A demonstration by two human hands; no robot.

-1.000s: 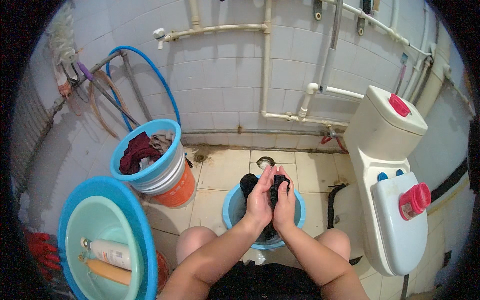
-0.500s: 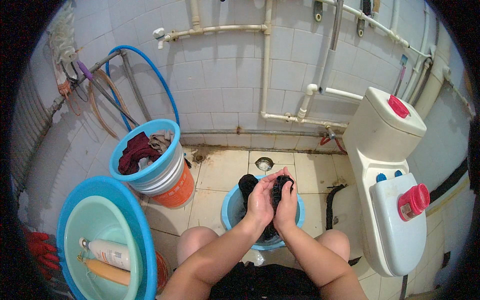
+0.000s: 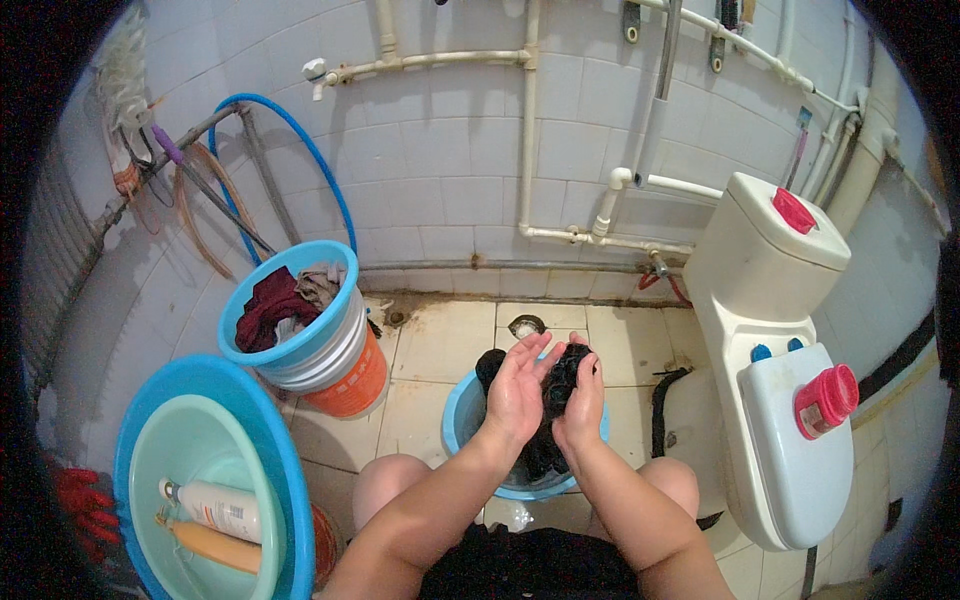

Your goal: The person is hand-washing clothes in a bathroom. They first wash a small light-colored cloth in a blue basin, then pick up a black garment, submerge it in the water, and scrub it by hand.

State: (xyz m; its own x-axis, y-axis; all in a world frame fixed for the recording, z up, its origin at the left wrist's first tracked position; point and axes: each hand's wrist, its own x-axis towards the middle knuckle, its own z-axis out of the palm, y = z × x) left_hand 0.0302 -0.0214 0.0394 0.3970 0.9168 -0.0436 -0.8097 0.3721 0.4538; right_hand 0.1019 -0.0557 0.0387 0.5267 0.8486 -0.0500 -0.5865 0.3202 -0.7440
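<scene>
Above a small blue basin (image 3: pixel 456 425) on the floor, both my hands are raised with wet black cloth (image 3: pixel 563 382) between them. My right hand (image 3: pixel 581 412) cups the bunched cloth, thumb over its near side. My left hand (image 3: pixel 514 400) is open beside it, palm turned inward and fingers stretched; whether its fingertips touch the cloth I cannot tell. The cloth hangs down into the basin, and another black part (image 3: pixel 490 368) lies over the basin's far left rim. My forearms hide some of the basin.
At the left, a blue tub (image 3: pixel 190 372) holds a pale green basin (image 3: pixel 160 425) with a white bottle (image 3: pixel 222 503). Behind it, a bucket (image 3: pixel 350 385) bears a blue basin of clothes (image 3: pixel 270 310). A toilet (image 3: pixel 760 300) with a red jar (image 3: pixel 826 402) stands right; a floor drain (image 3: pixel 526 327) lies beyond.
My left hand has opened away from the black cloth, its fingers spreading. My right hand has shifted slightly right with the cloth.
</scene>
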